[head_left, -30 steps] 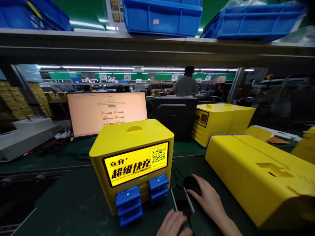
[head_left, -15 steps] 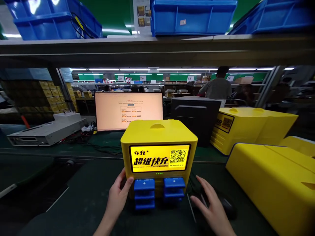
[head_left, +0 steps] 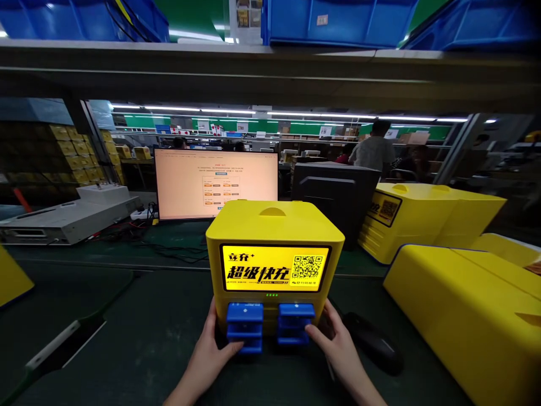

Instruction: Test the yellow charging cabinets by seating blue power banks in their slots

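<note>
A yellow power bank station (head_left: 276, 223) stands upright before me, its front screen (head_left: 276, 268) lit with black lettering and a QR code. Under the screen shows a short row of green lights. Two stacks of blue power banks, a left stack (head_left: 245, 328) and a right stack (head_left: 296, 324), stick out of its lower front. My left hand (head_left: 212, 344) grips the lower left side, its thumb at the bottom of the left stack. On the other side my right hand (head_left: 333, 338) holds the lower right, thumb against the right stack. Fingertips of both hands are hidden behind the casing.
A black mouse (head_left: 374, 343) lies right of my right hand. More yellow stations (head_left: 460, 304) stand along the right. Behind are a lit monitor (head_left: 177, 186), a black panel (head_left: 333, 194) and a grey instrument (head_left: 71, 217) with cables. Blue bins (head_left: 338, 22) sit on the overhead shelf (head_left: 270, 65).
My right hand has moved left from beside the mouse onto the station's right side. My left thumb has slid down to the bottom of the left stack. The view has tilted slightly downward.
</note>
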Motion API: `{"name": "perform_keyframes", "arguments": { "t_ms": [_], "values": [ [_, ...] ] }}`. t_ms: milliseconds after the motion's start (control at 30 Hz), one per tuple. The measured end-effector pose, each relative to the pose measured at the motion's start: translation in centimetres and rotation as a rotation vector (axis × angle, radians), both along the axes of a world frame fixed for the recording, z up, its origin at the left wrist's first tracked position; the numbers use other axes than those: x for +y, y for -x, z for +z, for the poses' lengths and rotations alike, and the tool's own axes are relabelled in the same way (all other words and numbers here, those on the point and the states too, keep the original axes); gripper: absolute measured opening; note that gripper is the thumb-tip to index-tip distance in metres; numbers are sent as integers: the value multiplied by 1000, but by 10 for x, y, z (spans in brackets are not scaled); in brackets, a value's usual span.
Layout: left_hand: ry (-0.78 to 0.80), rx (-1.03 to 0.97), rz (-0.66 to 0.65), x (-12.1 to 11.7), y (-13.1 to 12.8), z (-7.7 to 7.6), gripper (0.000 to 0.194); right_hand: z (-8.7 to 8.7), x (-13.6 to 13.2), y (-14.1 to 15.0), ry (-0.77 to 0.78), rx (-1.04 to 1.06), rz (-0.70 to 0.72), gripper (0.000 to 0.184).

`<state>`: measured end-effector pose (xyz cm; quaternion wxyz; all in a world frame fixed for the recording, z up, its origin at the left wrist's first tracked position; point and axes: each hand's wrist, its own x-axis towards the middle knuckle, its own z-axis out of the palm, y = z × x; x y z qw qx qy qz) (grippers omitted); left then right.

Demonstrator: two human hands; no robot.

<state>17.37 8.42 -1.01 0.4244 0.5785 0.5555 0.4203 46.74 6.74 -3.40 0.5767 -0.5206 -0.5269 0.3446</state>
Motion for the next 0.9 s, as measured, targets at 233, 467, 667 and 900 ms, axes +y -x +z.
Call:
{"name": "perform_keyframes", "arguments": {
  "t_ms": [233,467,667,900],
  "values": [
    [25,116,-75,-4,-1,8,115,-19,1,-8,4,-187,-104,74],
    [-102,14,63,1,-18,-6,97,-31,3,-7,-39,-183,-98,75],
    [-118,-143,163,3,-29,2,100,-25,2,-1,-64,-174,-113,73],
    [-82,-243,186,5,-35,20,95,-23,2,4,-65,-196,-101,76]
  ]
}}
